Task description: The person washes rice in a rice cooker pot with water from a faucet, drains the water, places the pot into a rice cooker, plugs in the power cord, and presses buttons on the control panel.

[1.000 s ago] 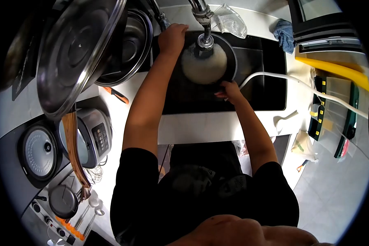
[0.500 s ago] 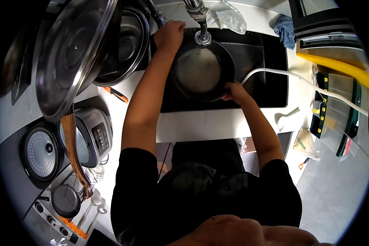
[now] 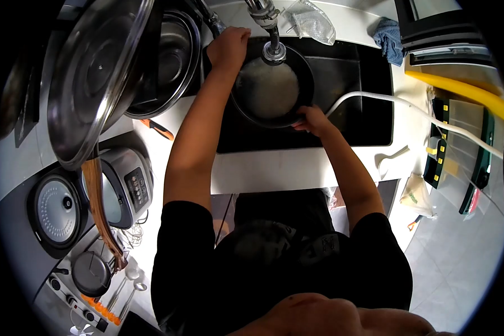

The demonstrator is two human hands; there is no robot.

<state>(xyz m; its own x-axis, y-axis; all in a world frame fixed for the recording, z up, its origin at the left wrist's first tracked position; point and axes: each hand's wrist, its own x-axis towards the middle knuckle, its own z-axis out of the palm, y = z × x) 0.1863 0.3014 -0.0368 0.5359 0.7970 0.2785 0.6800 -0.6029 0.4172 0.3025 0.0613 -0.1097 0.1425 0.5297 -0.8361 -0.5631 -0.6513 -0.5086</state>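
Observation:
A dark round pot [image 3: 305, 78] with cloudy, whitish water [image 3: 271, 92] inside is in the black sink [image 3: 350, 134]. My right hand [image 3: 312, 120] grips its near right rim, thumb towards the inside. Just over the pot's far edge hangs the tap's round spout [image 3: 274, 53]; I cannot tell whether water is running. My left hand [image 3: 228, 49] is at the sink's far left corner, fingers curled, beside a metal fitting [image 3: 215, 25] and close to the pot's far left side. What those fingers hold, if anything, is hidden.
A large steel lid [image 3: 98, 73] and a metal basin [image 3: 176, 61] crowd the left. An open rice cooker [image 3: 129, 187] stands nearer on that side, below an orange-and-black handle [image 3: 161, 130]. A white hose [image 3: 395, 99] crosses the sink's right side. A blue cloth [image 3: 389, 42] lies behind.
The pot has shifted slightly left and away from me, with my right hand still on its rim. My left hand has stayed nearly in place.

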